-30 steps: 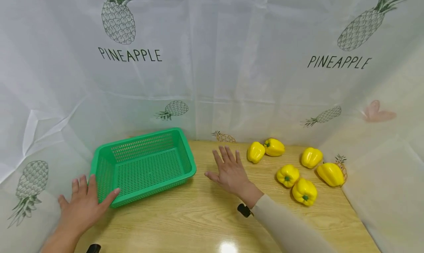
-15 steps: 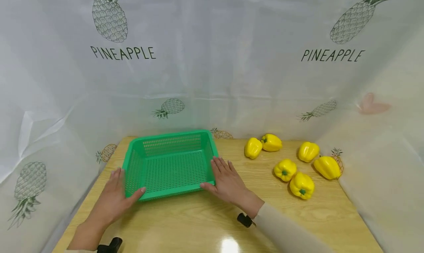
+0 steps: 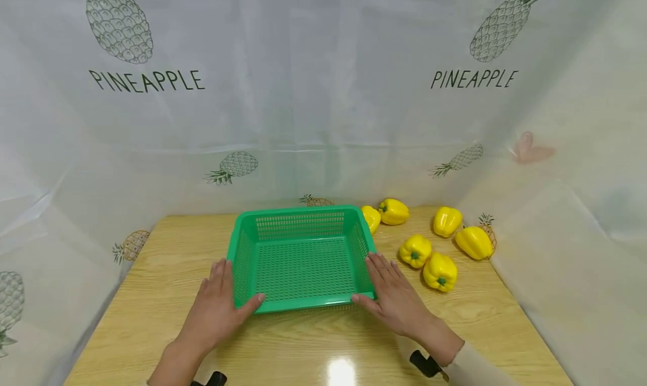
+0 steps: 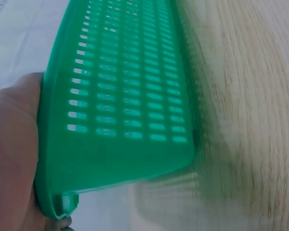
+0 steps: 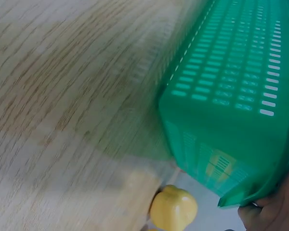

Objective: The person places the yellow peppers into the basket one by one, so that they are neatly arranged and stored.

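Observation:
The empty green plastic basket is between both hands, close to the yellow peppers. My left hand grips its near left corner, thumb on the front rim and fingers along the left side; in the left wrist view the hand is against the rim. At the near right corner my right hand grips likewise, and in the right wrist view this hand has fingertips below the rim. Whether the basket's bottom touches the table cannot be told.
Several yellow peppers lie on the right of the wooden table, among them a front one and a far one. The basket's right rim partly hides another pepper. A pineapple-print sheet surrounds the table's back and sides.
The basket has moved right across the table, from the far left toward the peppers. Both hands, first apart from each other with the right one off the basket, have come onto its near corners.

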`<action>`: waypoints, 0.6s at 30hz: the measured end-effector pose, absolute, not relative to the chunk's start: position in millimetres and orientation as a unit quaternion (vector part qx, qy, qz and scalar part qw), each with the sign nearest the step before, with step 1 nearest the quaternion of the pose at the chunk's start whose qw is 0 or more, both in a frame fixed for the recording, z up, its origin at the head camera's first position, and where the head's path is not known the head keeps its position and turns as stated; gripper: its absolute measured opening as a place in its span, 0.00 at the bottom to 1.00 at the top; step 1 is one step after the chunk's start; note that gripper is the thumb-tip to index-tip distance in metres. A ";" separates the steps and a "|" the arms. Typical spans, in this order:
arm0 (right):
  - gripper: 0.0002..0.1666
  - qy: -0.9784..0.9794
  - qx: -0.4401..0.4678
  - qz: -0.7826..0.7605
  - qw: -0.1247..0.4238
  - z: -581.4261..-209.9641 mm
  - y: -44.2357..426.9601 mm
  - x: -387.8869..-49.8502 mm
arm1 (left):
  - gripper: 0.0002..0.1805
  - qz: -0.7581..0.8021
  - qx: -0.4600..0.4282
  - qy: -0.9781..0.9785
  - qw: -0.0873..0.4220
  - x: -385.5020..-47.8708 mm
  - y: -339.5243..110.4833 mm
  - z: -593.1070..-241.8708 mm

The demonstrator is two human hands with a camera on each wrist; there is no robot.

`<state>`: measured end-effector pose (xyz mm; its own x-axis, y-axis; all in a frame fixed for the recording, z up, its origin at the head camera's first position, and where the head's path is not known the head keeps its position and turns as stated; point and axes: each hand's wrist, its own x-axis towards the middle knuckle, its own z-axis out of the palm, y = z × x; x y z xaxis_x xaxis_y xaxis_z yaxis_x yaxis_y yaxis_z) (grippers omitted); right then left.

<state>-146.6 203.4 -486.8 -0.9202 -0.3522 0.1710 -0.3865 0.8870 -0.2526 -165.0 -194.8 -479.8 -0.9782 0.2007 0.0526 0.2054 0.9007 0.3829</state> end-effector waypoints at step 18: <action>0.49 -0.967 0.205 0.112 0.100 -473.0 268.4 -172.9 | 0.70 -0.190 -0.143 -0.971 -0.016 -169.8 -200.9 -473.3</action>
<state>-172.9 268.4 -473.0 -0.8957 -0.3742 0.2402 -0.4193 0.8906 -0.1762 -169.8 -200.9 -473.3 -0.9586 0.2837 0.0233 0.2716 0.8872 0.3730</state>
